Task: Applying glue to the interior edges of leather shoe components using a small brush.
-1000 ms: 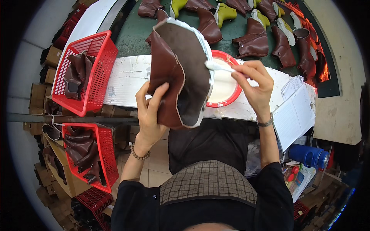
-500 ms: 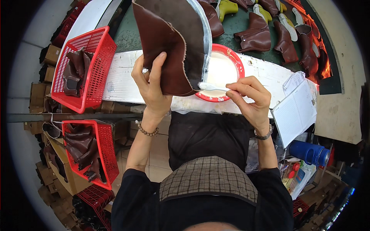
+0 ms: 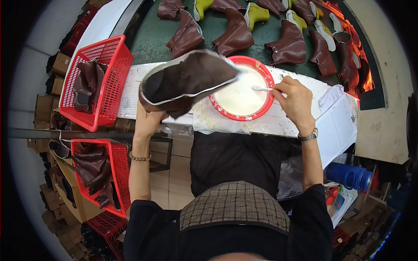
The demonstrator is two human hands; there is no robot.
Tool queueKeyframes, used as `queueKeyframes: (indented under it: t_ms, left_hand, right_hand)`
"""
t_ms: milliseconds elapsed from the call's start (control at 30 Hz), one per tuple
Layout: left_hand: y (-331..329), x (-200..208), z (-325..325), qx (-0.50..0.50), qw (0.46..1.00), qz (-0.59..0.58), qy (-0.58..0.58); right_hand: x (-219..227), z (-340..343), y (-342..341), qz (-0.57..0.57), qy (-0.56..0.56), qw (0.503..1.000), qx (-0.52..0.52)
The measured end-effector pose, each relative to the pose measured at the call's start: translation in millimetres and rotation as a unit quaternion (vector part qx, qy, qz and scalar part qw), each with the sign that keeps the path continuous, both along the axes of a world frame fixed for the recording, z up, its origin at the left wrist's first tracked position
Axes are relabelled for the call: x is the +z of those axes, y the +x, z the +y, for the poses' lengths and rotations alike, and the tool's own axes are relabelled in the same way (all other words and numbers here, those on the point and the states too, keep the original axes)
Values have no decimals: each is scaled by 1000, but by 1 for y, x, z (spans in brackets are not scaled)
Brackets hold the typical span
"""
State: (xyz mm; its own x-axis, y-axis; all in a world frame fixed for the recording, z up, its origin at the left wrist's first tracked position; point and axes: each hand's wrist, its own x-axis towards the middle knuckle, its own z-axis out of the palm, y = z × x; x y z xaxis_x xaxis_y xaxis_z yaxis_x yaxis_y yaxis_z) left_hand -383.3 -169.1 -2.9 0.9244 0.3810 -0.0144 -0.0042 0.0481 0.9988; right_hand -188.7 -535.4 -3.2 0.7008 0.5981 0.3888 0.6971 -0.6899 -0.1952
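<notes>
My left hand (image 3: 149, 122) grips a brown leather boot upper (image 3: 187, 76) from below, over the left part of the white board (image 3: 174, 65). Its open underside faces up, with a white-coated edge running round it; my fingers are partly hidden beneath. In my right hand (image 3: 297, 102), thumb and fingers pinch a small white brush (image 3: 260, 88), its head over the right side of a red bowl (image 3: 269, 75). White creamy liquid (image 3: 241, 93) fills the bowl, and dried white smears mark its rim. The upper's blurred tip overlaps the bowl's left side.
Several brown boots (image 3: 233, 37) and yellow-green shoe lasts (image 3: 257, 15) lie on the green table (image 3: 143, 37) beyond. Red baskets (image 3: 114, 82) with leather pieces stand at left. Right of the bowl lie paper sheets (image 3: 337, 115); a blue bottle (image 3: 348, 175) is lower down.
My left hand has swung the boot upper down and left, turning its open side upward. My right hand has drawn the brush away from the leather edge to above the bowl.
</notes>
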Motion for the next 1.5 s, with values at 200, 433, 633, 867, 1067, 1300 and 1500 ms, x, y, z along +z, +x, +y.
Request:
queueKeyframes:
  t_ms: [200,433,633,867,1067,1300,1500]
  left_hand:
    - [-32,-30,28,-110,977,53,-175]
    - [-41,-77,49,-143,941,-3,-308]
    - [-34,-44,31,-114,934,2,-338]
    - [-17,-34,-13,-128,946,70,-288]
    - [-8,-17,-28,-213,941,103,-243]
    - [3,11,-48,-286,922,206,-158]
    - [4,-3,-49,-308,905,236,-173]
  right_hand:
    - [26,15,-1,194,331,912,144]
    - [39,34,-2,61,259,943,201]
    - [35,6,-21,155,256,944,140]
    - [49,29,-7,104,239,943,206]
    - [54,38,-1,92,242,936,238]
    - [71,42,-4,117,175,936,281]
    - [68,63,-1,112,208,921,308]
